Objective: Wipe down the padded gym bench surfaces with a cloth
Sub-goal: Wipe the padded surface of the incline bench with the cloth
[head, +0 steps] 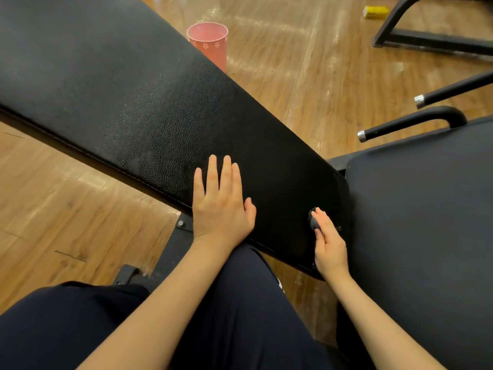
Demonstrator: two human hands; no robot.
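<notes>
Counted on the gym floor

Two black pads (149,102) (426,222), two hands (221,201) (329,245), one dark cloth (314,221), one pink bucket (209,44), one yellow block (375,12), two chrome-tipped handles (410,122) (453,90).

Small dark crumpled cloth (314,221) mostly hidden under the right hand (329,244); only a bunched edge shows by the fingertips, so the grip cannot be told. Long black padded leatherette backrest tabletop (149,102) runs off the top-left edge. Smooth dark padded seat (421,222) cut by the right and bottom edges. Pink flower-print metal bucket (210,42) partly hidden behind the backrest. Yellow block (375,12) on the floor too blurred to identify.
</notes>
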